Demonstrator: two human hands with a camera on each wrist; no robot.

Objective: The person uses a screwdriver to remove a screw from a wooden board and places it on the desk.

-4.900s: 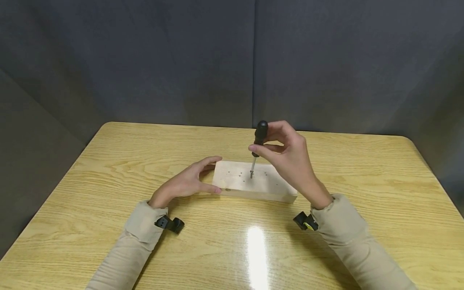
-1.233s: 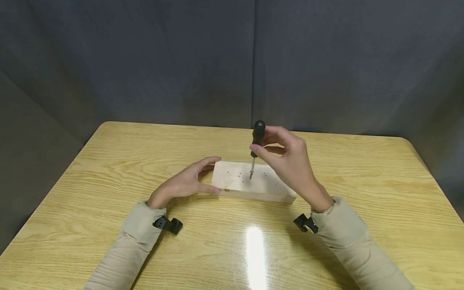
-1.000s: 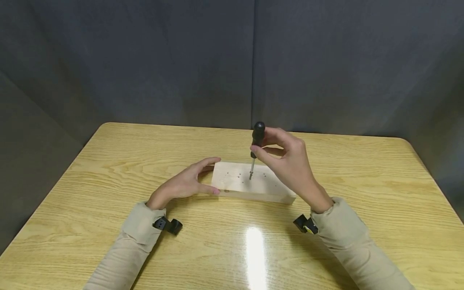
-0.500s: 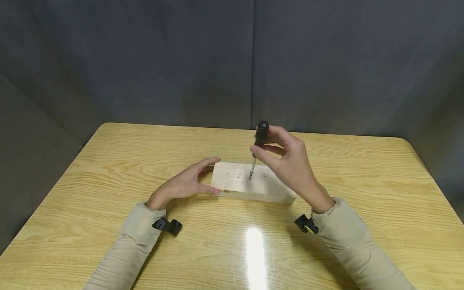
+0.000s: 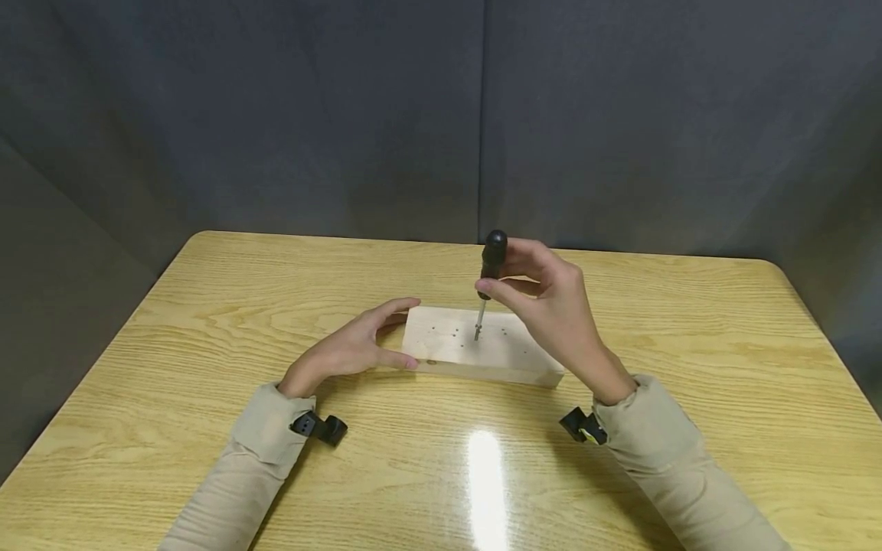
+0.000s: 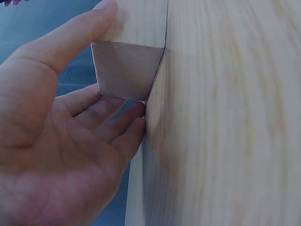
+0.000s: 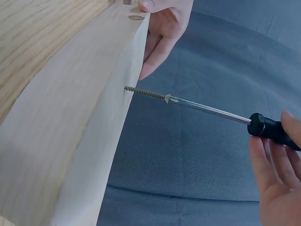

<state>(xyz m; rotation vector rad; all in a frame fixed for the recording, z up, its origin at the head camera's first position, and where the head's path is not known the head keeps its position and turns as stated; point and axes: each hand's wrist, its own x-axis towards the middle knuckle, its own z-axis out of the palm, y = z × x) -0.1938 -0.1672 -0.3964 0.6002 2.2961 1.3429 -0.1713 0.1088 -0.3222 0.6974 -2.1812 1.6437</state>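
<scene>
A pale wooden block (image 5: 441, 348) with several small holes in its top lies on the table. My left hand (image 5: 351, 344) grips its left end, thumb on the near side and fingers on the far side. In the left wrist view, the thumb presses one face of the block (image 6: 127, 70), and the fingers reach round the opposite one. My right hand (image 5: 551, 302) pinches the black handle of a screwdriver (image 5: 494, 256) between thumb and fingers. The screwdriver's tip meets the head of a screw (image 7: 148, 93), which stands with its point at the block's top and most of its thread exposed.
The light wood-grain table (image 5: 207, 321) extends around the block on all sides. A dark grey curtain (image 5: 344, 115) hangs behind the table's far edge. Black wrist cameras, such as the left one (image 5: 320, 428), stick out from both sleeves.
The screwdriver's handle has leaned slightly left, then right, and now a little back left, with its tip staying at the screw. The left hand keeps its grip on the block.
</scene>
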